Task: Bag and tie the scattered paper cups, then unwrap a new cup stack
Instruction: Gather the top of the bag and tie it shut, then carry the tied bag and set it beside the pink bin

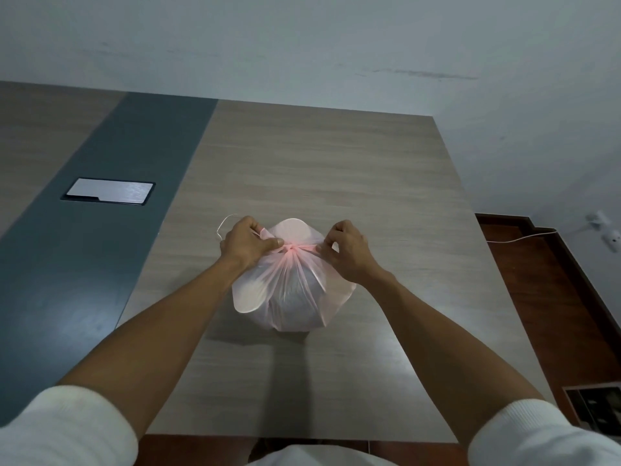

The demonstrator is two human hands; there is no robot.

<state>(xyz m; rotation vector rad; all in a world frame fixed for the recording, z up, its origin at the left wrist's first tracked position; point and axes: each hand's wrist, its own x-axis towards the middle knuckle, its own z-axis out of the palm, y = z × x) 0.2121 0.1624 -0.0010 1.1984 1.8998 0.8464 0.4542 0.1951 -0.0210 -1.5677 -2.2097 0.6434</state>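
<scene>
My left hand point(249, 243) and right hand point(346, 247) each pinch a twisted handle of the pink bag point(289, 290), which sits mid-table point(336, 163). I should pull both ends outward evenly so the knot point(291, 248) cinches tight without tearing the thin plastic.

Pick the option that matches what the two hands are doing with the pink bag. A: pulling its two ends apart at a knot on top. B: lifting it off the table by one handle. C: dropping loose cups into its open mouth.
A: the left hand and right hand each grip an end beside the knot atop the pink bag.
</scene>
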